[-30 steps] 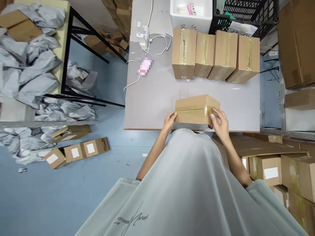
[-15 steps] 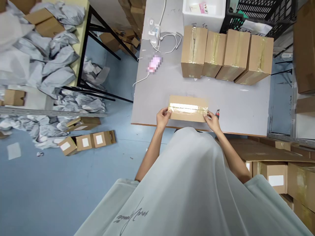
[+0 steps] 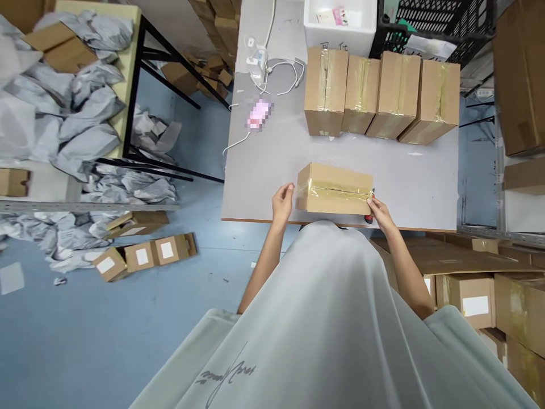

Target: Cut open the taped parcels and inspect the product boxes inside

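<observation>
One hand [image 3: 282,205] newly off box [image 3: 343,200], seemingly

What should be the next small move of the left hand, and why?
Probably the left hand should move onto the left end of the taped box to steady it: it appears just off that end, while the right hand touches the lower right corner.

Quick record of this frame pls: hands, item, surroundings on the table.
item: taped box, near the table edge
left hand: beside the box's left end, slight gap, fingertips close together
right hand: fingers touching the box's right near corner; grip unclear
by right hand: red tool, partly hidden
behind: four boxes in a row, taped
farther back: white bin, black crate
</observation>
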The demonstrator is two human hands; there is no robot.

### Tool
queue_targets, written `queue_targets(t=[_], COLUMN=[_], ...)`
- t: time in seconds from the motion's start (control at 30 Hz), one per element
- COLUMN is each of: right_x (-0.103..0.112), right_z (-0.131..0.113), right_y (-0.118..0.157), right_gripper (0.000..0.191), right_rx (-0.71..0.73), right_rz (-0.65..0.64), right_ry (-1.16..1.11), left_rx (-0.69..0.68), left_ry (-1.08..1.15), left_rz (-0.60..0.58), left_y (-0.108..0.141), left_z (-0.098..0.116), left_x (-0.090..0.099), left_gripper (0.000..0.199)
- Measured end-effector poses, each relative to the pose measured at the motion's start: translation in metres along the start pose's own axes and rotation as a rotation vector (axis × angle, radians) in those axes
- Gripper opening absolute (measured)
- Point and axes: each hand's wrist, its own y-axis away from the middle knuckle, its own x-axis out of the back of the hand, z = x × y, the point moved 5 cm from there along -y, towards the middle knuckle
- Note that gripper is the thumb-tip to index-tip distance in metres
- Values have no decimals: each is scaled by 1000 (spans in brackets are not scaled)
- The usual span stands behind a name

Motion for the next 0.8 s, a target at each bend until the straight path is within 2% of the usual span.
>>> queue_targets(t=[0.1,0.2,0.27,0.33,0.43,0.5,0.57,0.7,0.8], right_x=[22,34,27,7,-30,-47,-55,-67,-80], right_z=[-2,-20,-39,-60,-86,-100,-108,-107,-92], right_y=[3,20,39,57,79,85,85,74,64], right_gripper=[94,105,103,93,86,91,93,85,89], right_rx=[36,141,241,317,350,343,335,306,251], right_rz=[163,387,417,304,77,5,-29,-125,-147], right_ry=[53,200,262,275,317,347,319,176,165], left_rx=[179,176,147,149,160,117,10,-172,-177], left_ry=[-25,10,65,130,193,198,186,117,29], left_rz=[-46,-137,-135,-146,-192,-167,-115,-92,-85], left_y=[-4,3,11,19,29,34,37,41,38], left_z=[-16,-22,-22,-20,-11,1,18,46,46], left_x=[-19,-38,-44,-49,-53,-48,-36,-8,7], left_gripper=[38,44,47,49,55,59,61,60,56])
